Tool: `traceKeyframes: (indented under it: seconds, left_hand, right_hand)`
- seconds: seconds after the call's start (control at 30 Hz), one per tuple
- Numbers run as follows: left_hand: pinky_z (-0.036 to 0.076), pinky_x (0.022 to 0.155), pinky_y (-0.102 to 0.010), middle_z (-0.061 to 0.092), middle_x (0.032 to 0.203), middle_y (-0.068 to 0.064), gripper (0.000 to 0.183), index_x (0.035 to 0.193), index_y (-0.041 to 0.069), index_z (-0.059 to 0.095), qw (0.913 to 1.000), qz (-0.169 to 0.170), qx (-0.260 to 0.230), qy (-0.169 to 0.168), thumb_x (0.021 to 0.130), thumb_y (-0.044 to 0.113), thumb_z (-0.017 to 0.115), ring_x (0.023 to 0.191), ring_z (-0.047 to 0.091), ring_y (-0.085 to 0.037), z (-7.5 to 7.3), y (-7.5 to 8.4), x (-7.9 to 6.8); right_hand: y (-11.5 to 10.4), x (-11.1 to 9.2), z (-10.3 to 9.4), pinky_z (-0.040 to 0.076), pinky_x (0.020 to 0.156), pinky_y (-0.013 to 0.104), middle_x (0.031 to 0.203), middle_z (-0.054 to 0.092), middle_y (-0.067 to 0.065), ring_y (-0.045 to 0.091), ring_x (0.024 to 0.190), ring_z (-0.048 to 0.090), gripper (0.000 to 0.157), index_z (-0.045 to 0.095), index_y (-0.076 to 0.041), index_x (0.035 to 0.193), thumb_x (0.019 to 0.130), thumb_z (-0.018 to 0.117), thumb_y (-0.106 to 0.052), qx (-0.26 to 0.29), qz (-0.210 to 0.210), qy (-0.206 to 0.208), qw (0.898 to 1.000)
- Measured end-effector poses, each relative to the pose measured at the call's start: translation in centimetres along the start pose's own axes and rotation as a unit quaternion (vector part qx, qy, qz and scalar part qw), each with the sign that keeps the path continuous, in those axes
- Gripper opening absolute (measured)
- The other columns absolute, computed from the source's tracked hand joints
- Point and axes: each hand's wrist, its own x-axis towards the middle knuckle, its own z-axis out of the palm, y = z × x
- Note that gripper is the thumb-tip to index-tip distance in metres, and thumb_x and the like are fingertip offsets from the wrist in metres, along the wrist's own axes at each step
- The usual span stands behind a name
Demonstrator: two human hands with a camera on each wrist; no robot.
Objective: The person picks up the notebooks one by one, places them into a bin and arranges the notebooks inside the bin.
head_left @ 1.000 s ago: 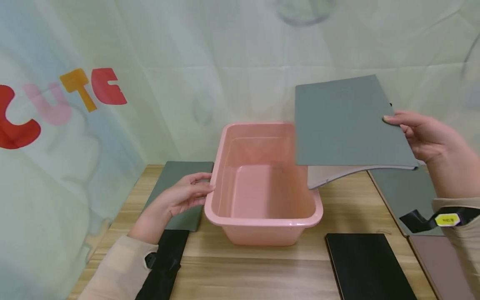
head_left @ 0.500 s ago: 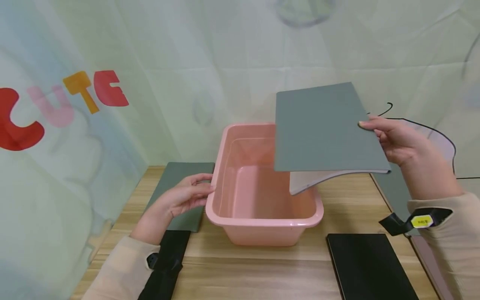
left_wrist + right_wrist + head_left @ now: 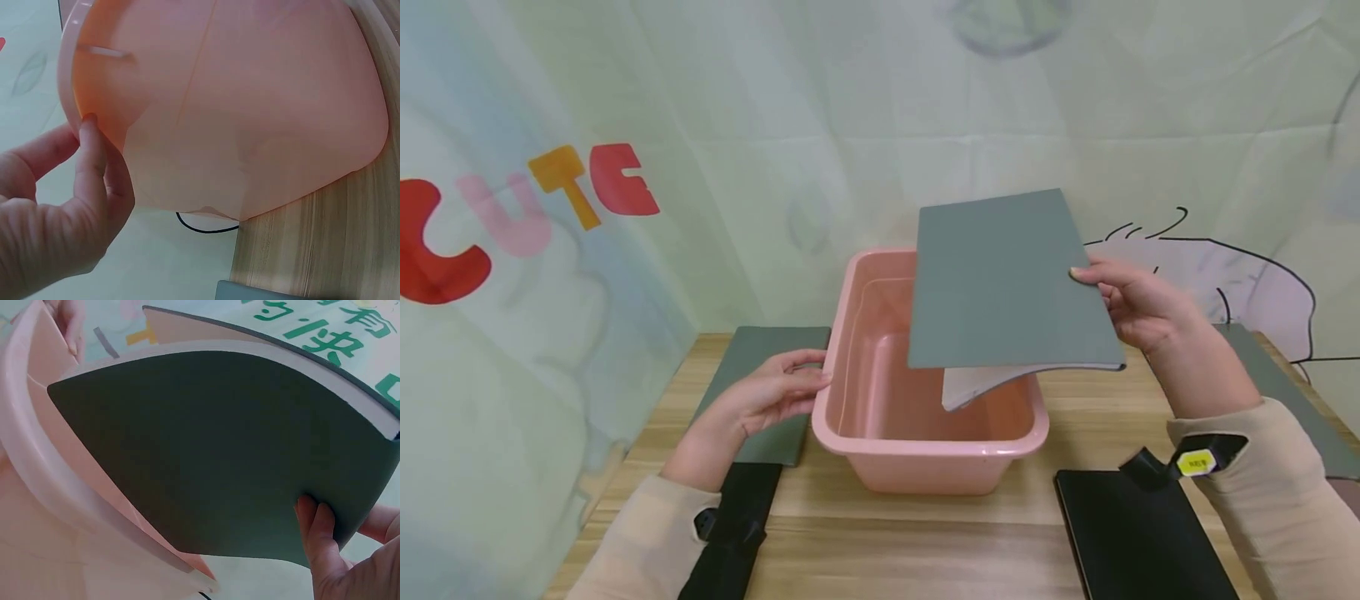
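A pink plastic basin (image 3: 929,447) stands on the wooden table. At its left rim my left hand (image 3: 778,390) pinches the edge; in the left wrist view thumb and fingers (image 3: 94,164) meet on the lip. My right hand (image 3: 1138,302) holds a grey-green notebook (image 3: 1000,283) by its right side, thumb on the top cover and fingers (image 3: 317,528) under the back cover. The notebook hangs tilted over the right half of the basin. Its lower cover and pages sag away from the top cover, showing white paper.
Another grey-green notebook (image 3: 767,437) lies left of the basin, partly behind my left hand. A black notebook (image 3: 1138,537) lies at the front right. More grey-green covers (image 3: 1285,383) lie at the far right. A printed cloth (image 3: 820,125) hangs behind.
My right hand has carried the notebook left and slightly down, further over the basin. The left hand has stayed on the rim.
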Motion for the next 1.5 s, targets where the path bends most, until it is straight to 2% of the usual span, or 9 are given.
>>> traceKeyframes:
  seconds: [0.23, 0.33, 0.5, 0.83, 1.17, 1.27, 1.5]
  left_hand:
    - [0.055, 0.074, -0.024, 0.062, 0.095, -0.008, 0.058, 0.141, -0.011, 0.016, 1.0, 0.0, 0.001, -0.002, 0.094, -0.001, 0.048, 0.081, 0.065, -0.01, 0.0, 0.2, -0.3]
    - [0.055, 0.074, -0.024, 0.062, 0.094, -0.008, 0.057, 0.14, -0.011, 0.016, 1.0, -0.001, 0.0, -0.003, 0.094, -0.002, 0.047, 0.081, 0.065, -0.01, 0.0, 0.2, -0.2]
    - [0.055, 0.074, -0.023, 0.062, 0.095, -0.007, 0.058, 0.141, -0.011, 0.014, 1.0, -0.003, -0.001, -0.004, 0.094, -0.002, 0.047, 0.082, 0.065, -0.01, 0.1, 0.1, -0.3]
    - [0.055, 0.075, -0.024, 0.059, 0.099, -0.008, 0.059, 0.142, -0.01, 0.014, 1.0, -0.005, 0.003, -0.005, 0.094, 0.001, 0.049, 0.083, 0.065, -0.01, -0.2, -0.2, -0.5]
    - [0.055, 0.075, -0.024, 0.06, 0.097, -0.009, 0.06, 0.142, -0.01, 0.013, 0.9999, 0.0, -0.003, -0.014, 0.095, 0.0, 0.049, 0.082, 0.065, -0.011, -0.2, 0.1, -0.7]
    - [0.055, 0.074, -0.024, 0.06, 0.096, -0.009, 0.059, 0.141, -0.011, 0.014, 0.9999, 0.001, -0.003, -0.013, 0.094, -0.001, 0.049, 0.082, 0.065, -0.011, -0.1, 0.2, -0.7]
    - [0.055, 0.076, -0.024, 0.059, 0.098, -0.009, 0.059, 0.141, -0.01, 0.014, 0.9999, 0.0, 0.0, -0.013, 0.094, -0.001, 0.048, 0.085, 0.064, -0.012, 0.0, 0.1, -0.6]
  right_hand:
    - [0.9, 0.5, 1.4, 0.056, 0.062, 0.029, 0.081, 0.069, 0.006, 0.014, 0.069, 0.066, 0.016, 0.065, -0.017, 0.1, 0.091, 0.058, -0.006, -0.022, 0.01, 0.01, 1.0]
    - [1.3, 0.5, 2.0, 0.056, 0.061, 0.027, 0.079, 0.069, 0.004, 0.013, 0.067, 0.065, 0.018, 0.06, -0.016, 0.107, 0.091, 0.058, -0.007, -0.038, 0.006, 0.013, 0.999]
    - [2.2, 0.6, 2.9, 0.055, 0.065, 0.027, 0.081, 0.069, 0.002, 0.012, 0.071, 0.065, 0.036, 0.044, -0.018, 0.121, 0.09, 0.059, -0.007, -0.06, 0.011, 0.021, 0.998]
    - [3.5, 1.2, 5.1, 0.055, 0.065, 0.023, 0.08, 0.069, 0.003, 0.011, 0.07, 0.066, 0.034, 0.045, -0.015, 0.12, 0.09, 0.057, -0.002, -0.058, 0.015, 0.027, 0.998]
    - [4.8, 2.0, 6.0, 0.054, 0.068, 0.021, 0.082, 0.068, -0.001, 0.01, 0.073, 0.064, 0.058, 0.03, -0.009, 0.144, 0.092, 0.055, -0.002, -0.098, 0.019, 0.037, 0.994]
    - [5.1, 2.1, 6.2, 0.053, 0.07, 0.02, 0.082, 0.068, -0.002, 0.01, 0.075, 0.064, 0.06, 0.028, -0.007, 0.146, 0.092, 0.054, -0.002, -0.121, 0.014, 0.037, 0.992]
    - [5.4, 2.6, 6.5, 0.054, 0.07, 0.02, 0.08, 0.068, -0.002, 0.009, 0.074, 0.064, 0.064, 0.026, -0.005, 0.147, 0.09, 0.055, 0.001, -0.131, 0.011, 0.041, 0.99]
